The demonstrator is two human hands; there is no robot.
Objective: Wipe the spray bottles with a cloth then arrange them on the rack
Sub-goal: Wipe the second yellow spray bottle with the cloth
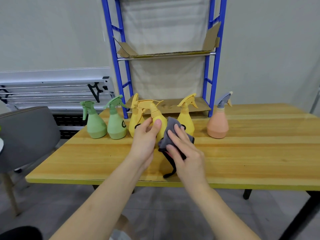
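Grip: a yellow bottle [156, 118] is held by the left hand [146, 135]; the grey cloth [171, 134] is pressed on it by the right hand [183, 151].
Position: lifted above the tabletop [259, 153], centre.
Progress: wiping underway; five bottles stand at 12 o'clock; the rack [166, 54] holds none.
Labels: dark round marks, unreadable.

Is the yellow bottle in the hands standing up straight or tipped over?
Tipped. The held yellow spray bottle leans, its nozzle pointing left, gripped by the left hand while the right hand presses a grey cloth on it.
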